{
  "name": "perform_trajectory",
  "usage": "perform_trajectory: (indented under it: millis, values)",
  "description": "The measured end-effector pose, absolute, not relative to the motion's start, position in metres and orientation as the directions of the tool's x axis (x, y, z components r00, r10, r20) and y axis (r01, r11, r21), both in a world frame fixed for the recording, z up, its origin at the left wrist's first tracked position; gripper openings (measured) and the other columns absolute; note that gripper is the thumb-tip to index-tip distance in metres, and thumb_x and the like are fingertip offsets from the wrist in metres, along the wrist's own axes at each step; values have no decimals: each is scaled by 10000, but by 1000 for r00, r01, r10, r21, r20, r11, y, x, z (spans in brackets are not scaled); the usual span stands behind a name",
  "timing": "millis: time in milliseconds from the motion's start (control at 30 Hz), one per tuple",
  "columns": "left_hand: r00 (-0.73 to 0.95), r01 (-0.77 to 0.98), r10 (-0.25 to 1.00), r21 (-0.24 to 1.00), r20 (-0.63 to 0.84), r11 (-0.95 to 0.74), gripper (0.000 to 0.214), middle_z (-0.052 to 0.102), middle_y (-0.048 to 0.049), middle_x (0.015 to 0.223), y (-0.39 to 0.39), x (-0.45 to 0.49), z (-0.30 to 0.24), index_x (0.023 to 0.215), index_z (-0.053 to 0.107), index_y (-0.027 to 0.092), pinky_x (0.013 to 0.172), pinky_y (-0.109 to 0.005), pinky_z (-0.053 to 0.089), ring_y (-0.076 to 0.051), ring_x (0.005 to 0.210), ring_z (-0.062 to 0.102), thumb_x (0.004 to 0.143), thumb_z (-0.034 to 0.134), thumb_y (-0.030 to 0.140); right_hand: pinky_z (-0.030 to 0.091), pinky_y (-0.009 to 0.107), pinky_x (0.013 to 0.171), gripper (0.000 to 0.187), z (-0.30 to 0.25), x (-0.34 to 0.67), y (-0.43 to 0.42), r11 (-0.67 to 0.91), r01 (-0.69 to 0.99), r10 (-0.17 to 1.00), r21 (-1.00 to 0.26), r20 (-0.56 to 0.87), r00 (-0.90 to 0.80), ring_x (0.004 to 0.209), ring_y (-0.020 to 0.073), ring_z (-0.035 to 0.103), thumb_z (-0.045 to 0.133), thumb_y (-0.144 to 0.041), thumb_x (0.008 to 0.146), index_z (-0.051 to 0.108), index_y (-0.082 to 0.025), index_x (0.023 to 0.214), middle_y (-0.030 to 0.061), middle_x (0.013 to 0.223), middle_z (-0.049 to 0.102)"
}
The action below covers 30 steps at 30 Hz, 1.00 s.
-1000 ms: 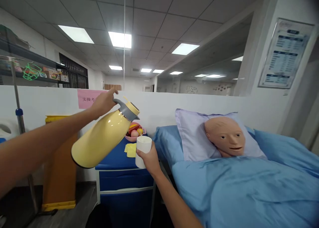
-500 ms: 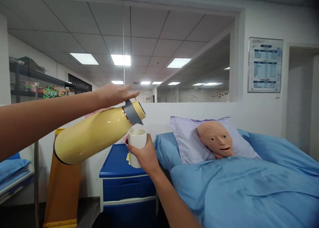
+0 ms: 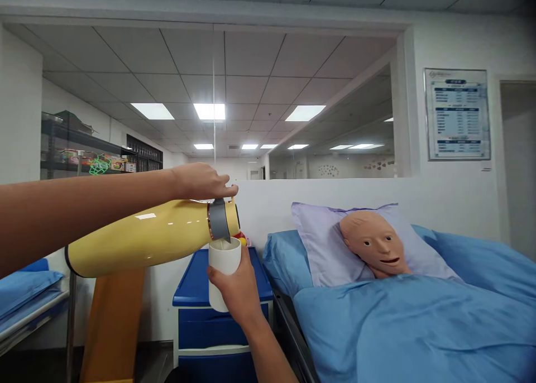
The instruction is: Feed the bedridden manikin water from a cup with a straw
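Note:
My left hand point(image 3: 201, 181) is closed on the handle at the top of a yellow thermos jug point(image 3: 146, 238), with a digit at the lid's lever. The jug is tipped nearly on its side, its grey collar and spout point(image 3: 218, 220) pointing right and down. Right under the spout stands a white cup point(image 3: 225, 260), upright, its rim touching or almost touching the spout. My right hand point(image 3: 238, 288) wraps around the cup from the right, thumb on the near side. Whether liquid is running is hard to make out.
A blue bedside cabinet point(image 3: 192, 285) stands below the cup, with a small red and yellow object point(image 3: 242, 239) on it. To the right, a manikin point(image 3: 374, 243) lies on a pillow point(image 3: 312, 243) under a blue quilt point(image 3: 397, 327). An orange board point(image 3: 113, 327) leans at the left.
My left hand has tipped the thermos jug further, closer to level, with its base raised relative to the spout. The cup sits lower in view and the spout is nearer its rim.

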<state>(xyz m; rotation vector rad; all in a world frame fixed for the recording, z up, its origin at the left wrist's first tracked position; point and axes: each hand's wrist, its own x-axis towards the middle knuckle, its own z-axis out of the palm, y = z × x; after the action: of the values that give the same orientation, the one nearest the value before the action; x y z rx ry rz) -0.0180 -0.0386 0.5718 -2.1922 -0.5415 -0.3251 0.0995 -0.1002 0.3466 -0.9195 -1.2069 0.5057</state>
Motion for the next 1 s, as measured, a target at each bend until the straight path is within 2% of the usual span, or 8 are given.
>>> perform_trajectory:
  millis: [100, 200, 300, 500, 667, 833, 1000]
  values:
    - [922, 368, 330, -728, 204, -578, 415, 662, -64, 920, -45, -20, 565, 1202, 543, 265, 793, -357, 440, -196, 772, 635, 845, 468, 67, 510, 317, 621, 468, 338, 93, -105, 543, 125, 779, -831, 553, 296, 708, 211, 647, 743, -200, 613, 522, -248, 1023, -29, 816, 677]
    - [928, 314, 348, -777, 130, -546, 452, 668, -57, 859, -53, -19, 558, 1189, 560, 298, 776, -370, 424, -195, 707, 616, 836, 442, 40, 501, 314, 620, 455, 328, 85, -108, 528, 131, 793, -839, 542, 277, 726, 212, 639, 752, -203, 612, 527, -250, 1004, -29, 828, 672]
    - [925, 305, 365, -775, 104, -553, 437, 667, -52, 804, -57, -20, 551, 1157, 580, 308, 764, -377, 421, -206, 692, 611, 828, 445, 52, 503, 321, 656, 432, 319, 77, -109, 529, 135, 796, -838, 545, 264, 782, 220, 644, 770, -239, 619, 525, -250, 975, -16, 872, 678]
    - [915, 266, 403, -797, 31, -543, 439, 688, -67, 832, -52, -26, 537, 1135, 583, 304, 727, -379, 418, -227, 712, 619, 817, 422, 48, 518, 335, 667, 441, 307, 68, -108, 505, 116, 819, -856, 517, 250, 797, 230, 661, 761, -239, 628, 526, -248, 1002, -6, 907, 688]
    - [941, 245, 335, -775, 46, -582, 369, 679, -49, 769, -49, -27, 527, 1020, 604, 282, 660, -347, 409, -205, 647, 615, 787, 460, 35, 528, 332, 669, 461, 300, 66, -108, 494, 103, 842, -863, 505, 190, 831, 236, 670, 763, -243, 648, 524, -248, 1042, 1, 934, 696]
    - [942, 104, 330, -880, -62, -463, 394, 683, -54, 793, -52, -23, 525, 1076, 575, 271, 567, -317, 385, -197, 628, 613, 789, 443, 35, 524, 331, 653, 456, 303, 65, -113, 453, 96, 863, -886, 463, 203, 813, 239, 665, 756, -242, 650, 529, -233, 1045, 3, 912, 696]
    - [970, 85, 237, -856, -45, -510, 350, 677, -42, 749, -46, -20, 524, 1055, 559, 289, 580, -330, 413, -207, 624, 616, 796, 445, 82, 522, 319, 655, 450, 301, 64, -114, 470, 74, 848, -879, 473, 238, 779, 221, 654, 760, -228, 634, 545, -222, 1029, -4, 888, 704]
